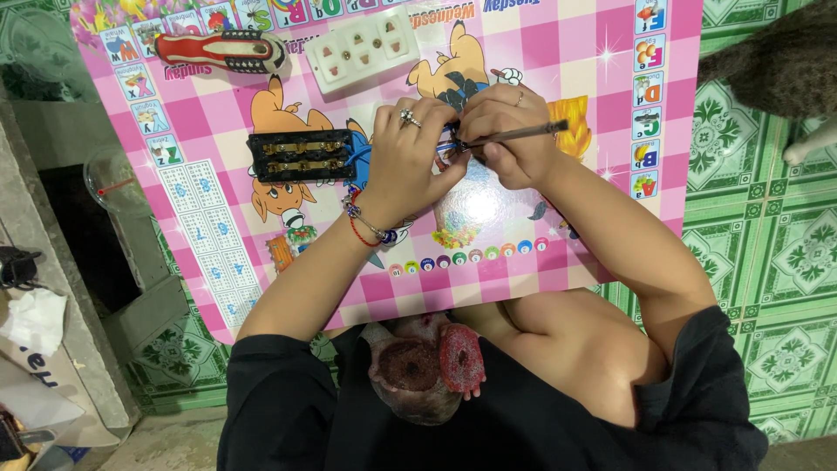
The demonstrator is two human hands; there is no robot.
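Green patterned floor tiles (767, 227) are surrounding a pink checkered bench (610, 26); the left hand (405, 157) is pinching thin blue wires (449, 135) just beside a black socket base with brass strips (301, 155), the right hand (510, 131) is grasping a slim metal tool (523, 133)

Table (602, 174): glossy printed laminate, glare at centre. Tool (514, 133) in the hands: dull grey metal. Black plastic socket base (301, 157), 9 o'clock of the hands, shows brass strips. Cover (362, 50), 12 o'clock: smooth cream plastic. Screwdriver (222, 50): ribbed red-black plastic. Floor (767, 227): glazed green tile.
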